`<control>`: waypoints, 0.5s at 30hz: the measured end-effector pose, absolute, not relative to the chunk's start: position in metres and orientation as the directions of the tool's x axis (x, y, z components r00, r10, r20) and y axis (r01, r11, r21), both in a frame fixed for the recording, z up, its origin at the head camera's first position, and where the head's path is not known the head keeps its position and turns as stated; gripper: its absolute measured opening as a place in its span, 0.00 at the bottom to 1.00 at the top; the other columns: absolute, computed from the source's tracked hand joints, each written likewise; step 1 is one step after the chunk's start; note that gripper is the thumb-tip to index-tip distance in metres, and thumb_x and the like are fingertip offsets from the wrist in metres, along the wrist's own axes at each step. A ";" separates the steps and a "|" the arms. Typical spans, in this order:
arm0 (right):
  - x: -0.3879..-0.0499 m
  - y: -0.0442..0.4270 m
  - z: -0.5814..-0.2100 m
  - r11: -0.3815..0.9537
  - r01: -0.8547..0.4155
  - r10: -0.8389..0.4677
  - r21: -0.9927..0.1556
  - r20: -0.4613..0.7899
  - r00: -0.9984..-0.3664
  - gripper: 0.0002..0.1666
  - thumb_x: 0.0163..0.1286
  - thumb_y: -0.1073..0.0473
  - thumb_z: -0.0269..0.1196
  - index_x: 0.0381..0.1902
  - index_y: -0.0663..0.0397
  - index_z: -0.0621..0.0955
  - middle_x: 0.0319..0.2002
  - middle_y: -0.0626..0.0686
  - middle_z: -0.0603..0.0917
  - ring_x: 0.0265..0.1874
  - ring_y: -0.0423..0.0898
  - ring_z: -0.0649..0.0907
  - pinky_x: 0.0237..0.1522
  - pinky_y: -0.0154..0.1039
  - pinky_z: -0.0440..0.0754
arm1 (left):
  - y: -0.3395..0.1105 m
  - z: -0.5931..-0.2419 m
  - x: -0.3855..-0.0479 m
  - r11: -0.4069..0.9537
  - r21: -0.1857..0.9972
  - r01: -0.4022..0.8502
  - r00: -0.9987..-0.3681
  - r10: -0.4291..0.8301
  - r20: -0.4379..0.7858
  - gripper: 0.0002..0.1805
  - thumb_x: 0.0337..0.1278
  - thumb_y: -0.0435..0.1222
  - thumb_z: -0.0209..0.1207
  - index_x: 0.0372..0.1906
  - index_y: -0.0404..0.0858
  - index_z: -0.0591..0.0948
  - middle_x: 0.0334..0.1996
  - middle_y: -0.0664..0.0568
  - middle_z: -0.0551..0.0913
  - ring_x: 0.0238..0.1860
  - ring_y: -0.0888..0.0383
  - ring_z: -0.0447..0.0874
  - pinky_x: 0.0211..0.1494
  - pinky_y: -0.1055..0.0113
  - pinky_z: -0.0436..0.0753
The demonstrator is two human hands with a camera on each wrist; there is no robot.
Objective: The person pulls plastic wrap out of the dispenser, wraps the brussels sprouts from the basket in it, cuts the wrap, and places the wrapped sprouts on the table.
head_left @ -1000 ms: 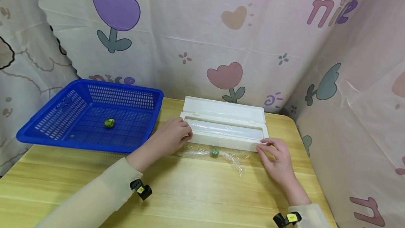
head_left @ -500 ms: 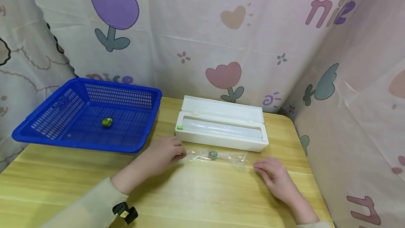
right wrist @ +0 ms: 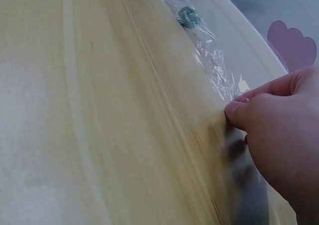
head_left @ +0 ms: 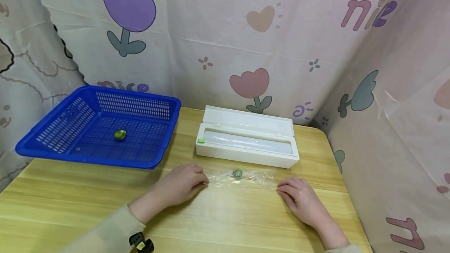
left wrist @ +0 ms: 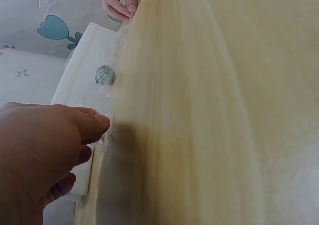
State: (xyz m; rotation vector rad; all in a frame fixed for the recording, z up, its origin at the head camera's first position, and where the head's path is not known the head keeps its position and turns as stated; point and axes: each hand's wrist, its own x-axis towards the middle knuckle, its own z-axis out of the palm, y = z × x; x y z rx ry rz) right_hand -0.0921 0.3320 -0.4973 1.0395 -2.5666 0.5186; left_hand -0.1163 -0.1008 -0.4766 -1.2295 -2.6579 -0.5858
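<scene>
A strip of crumpled cling film (head_left: 258,177) runs between my two hands in the head view. At its middle sits a small round green Brussels sprout (head_left: 237,173), with film over it. My left hand (head_left: 183,184) pinches the film's left end between thumb and fingertips, as the left wrist view also shows. The opposite end is pinched by my right hand (head_left: 301,200); in the right wrist view the film (right wrist: 215,65) gathers at the thumb tip. Both hands are low over the wooden table (head_left: 225,221).
Just behind the film stands a white cling film dispenser box (head_left: 246,158), its lid raised and a film roll inside. A blue basket (head_left: 98,163) at the left holds another sprout (head_left: 120,134). Patterned curtains (head_left: 211,30) border the table at the back and right.
Both hands have come off the box and moved nearer the front, now pinching the film's ends. The film and sprout have shifted slightly away from the box.
</scene>
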 end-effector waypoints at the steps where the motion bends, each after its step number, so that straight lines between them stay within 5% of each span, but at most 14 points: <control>1: -0.091 0.332 -0.497 0.672 -0.709 -0.592 -0.212 0.422 -0.687 0.10 0.62 0.65 0.77 0.40 0.48 0.90 0.46 0.43 0.86 0.45 0.42 0.83 0.46 0.41 0.75 | -0.100 -0.477 -0.115 0.587 0.286 0.758 -0.652 0.700 0.291 0.03 0.64 0.36 0.73 0.36 0.48 0.90 0.33 0.64 0.82 0.37 0.63 0.78 0.41 0.61 0.83; 9: -0.090 0.329 -0.499 0.706 -0.653 -0.526 -0.274 0.413 -0.743 0.01 0.69 0.59 0.73 0.37 0.47 0.91 0.45 0.43 0.86 0.45 0.41 0.83 0.47 0.45 0.77 | -0.098 -0.482 -0.110 0.617 0.280 0.736 -0.676 0.690 0.258 0.08 0.70 0.44 0.69 0.34 0.49 0.91 0.36 0.64 0.77 0.38 0.64 0.72 0.40 0.62 0.80; 15: -0.096 0.322 -0.497 0.694 -0.637 -0.480 -0.335 0.444 -0.756 0.12 0.57 0.64 0.80 0.33 0.44 0.87 0.40 0.41 0.85 0.37 0.39 0.82 0.43 0.42 0.77 | -0.097 -0.483 -0.113 0.636 0.300 0.711 -0.701 0.676 0.228 0.06 0.68 0.44 0.70 0.33 0.52 0.89 0.31 0.66 0.74 0.34 0.66 0.71 0.34 0.65 0.78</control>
